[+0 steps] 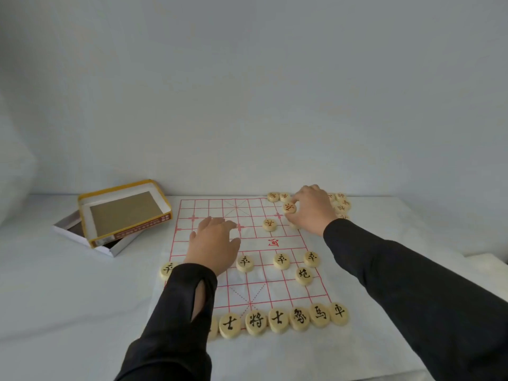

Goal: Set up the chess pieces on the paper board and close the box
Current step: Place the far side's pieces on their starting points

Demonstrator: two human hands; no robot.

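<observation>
My left hand (213, 242) lies flat on the paper board (220, 213), fingers spread and palm down, holding nothing and pinning the sheet to the white table (68, 284). My right hand (310, 209) reaches to the far right corner and pinches a red-marked piece (289, 207) between thumb and fingertips, just above the board's upper right lines. By my reading the black side is mostly in place: the near row (299, 316) shows seven discs edge to edge along the bottom line, though my left sleeve (178, 312) covers whatever sits at its left end, so I cannot tell if that row is complete. Four black soldiers are visible in their rank, a fifth may be hidden under my left arm, and only the right-hand cannon (303, 275) shows. The red side is barely begun: one red soldier (269, 224) stands on the board, while the loose red pieces (341, 204) are bunched off the far right corner, partly behind my hand. The box (125, 213) sits well to the left, open and empty, its yellow-edged lid resting crooked across the white tray, so closing it is also left to do.
</observation>
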